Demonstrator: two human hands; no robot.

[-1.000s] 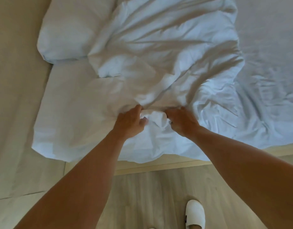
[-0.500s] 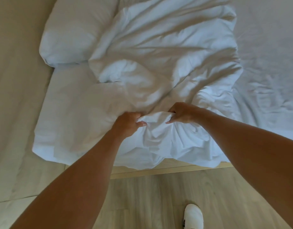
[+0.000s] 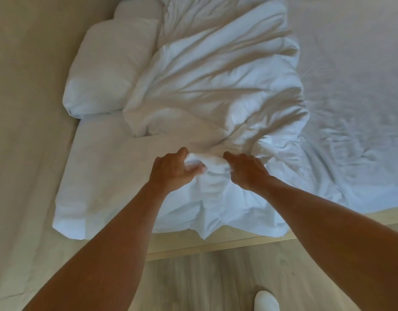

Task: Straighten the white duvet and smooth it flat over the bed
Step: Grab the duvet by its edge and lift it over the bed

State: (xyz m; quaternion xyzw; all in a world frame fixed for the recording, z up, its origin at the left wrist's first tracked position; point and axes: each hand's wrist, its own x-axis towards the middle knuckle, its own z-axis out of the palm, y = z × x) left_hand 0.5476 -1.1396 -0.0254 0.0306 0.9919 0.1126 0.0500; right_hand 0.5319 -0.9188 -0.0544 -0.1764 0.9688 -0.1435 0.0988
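The white duvet (image 3: 216, 81) lies bunched and deeply creased across the left half of the bed, its near edge hanging over the wooden bed frame. My left hand (image 3: 173, 170) and my right hand (image 3: 247, 170) sit close together at the near middle of the duvet. Each is closed on a fold of the cloth, with a raised pinch of fabric between them. The bare fitted sheet (image 3: 354, 90) shows on the right half of the bed.
A white pillow (image 3: 108, 70) rests at the left, beside the beige wall panel (image 3: 25, 131). The light wooden bed frame (image 3: 216, 245) runs along the near edge. Wood flooring lies below, with a white slipper (image 3: 266, 301) at the bottom edge.
Both hands stay gripping the duvet's near middle. The view has tilted up, showing more of the pillow and the head end. The duvet's near edge hangs lower over the frame.
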